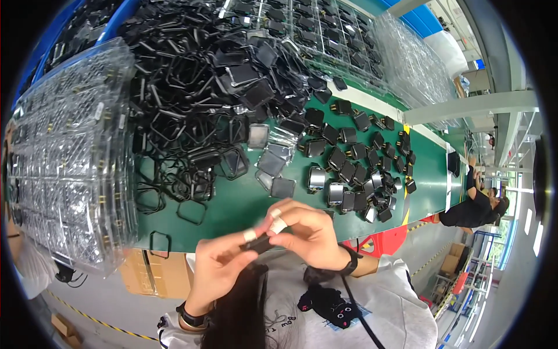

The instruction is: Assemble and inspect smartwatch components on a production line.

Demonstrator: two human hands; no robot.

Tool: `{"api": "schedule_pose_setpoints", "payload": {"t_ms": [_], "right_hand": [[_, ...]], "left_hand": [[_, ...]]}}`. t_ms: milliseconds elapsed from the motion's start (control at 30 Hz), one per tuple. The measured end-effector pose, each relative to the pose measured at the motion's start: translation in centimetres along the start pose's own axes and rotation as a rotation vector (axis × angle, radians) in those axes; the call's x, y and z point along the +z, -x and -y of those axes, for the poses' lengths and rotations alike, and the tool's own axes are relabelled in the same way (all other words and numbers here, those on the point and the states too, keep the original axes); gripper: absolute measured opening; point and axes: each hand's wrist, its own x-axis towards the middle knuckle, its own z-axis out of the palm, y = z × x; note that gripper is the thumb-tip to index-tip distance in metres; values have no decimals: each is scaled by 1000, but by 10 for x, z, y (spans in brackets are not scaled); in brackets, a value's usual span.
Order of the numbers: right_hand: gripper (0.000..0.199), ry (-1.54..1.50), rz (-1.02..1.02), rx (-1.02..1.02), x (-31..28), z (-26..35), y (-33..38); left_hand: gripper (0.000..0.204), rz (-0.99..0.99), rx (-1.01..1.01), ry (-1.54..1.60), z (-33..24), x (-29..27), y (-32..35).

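Note:
My left hand [221,264] and my right hand [308,232] meet at the table's near edge. Between their fingertips is a small dark flat piece [260,244], partly covered by the fingers, so its exact kind cannot be made out. Several fingers wear pale finger covers. Just beyond my hands lie thin flat square panels [283,188], some in clear film. Loose black square frames [192,211] are strewn to the left, rising into a big heap. Small black square units [336,158] with gold-coloured sides, some showing silvery faces, spread over the right part of the green tabletop [232,200].
Stacked clear plastic trays [70,157] stand at the left edge; more trays [412,52] are at the far right, beside filled ones [331,29]. Below the table are a cardboard box [154,276] and a red stool [386,240]. Another person [474,209] is farther right.

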Motion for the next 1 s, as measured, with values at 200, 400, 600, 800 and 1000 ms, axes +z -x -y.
{"api": "schedule_pose_setpoints", "payload": {"t_ms": [200, 400, 600, 800, 1000], "right_hand": [[26, 97, 12, 60, -14, 9, 5], [28, 1142, -25, -183, -26, 13, -27], [25, 1175, 24, -148, -21, 32, -25], [19, 575, 66, -620, -24, 50, -23], [13, 487, 181, -860, -29, 52, -25]], "left_hand": [[40, 66, 40, -258, 8, -2, 4], [43, -308, 139, 117, 6, 4, -16], [40, -280, 149, 94, 2, 5, -18], [42, -266, 146, 114, 1, 14, -25], [36, -138, 182, 134, -13, 23, -27]]}}
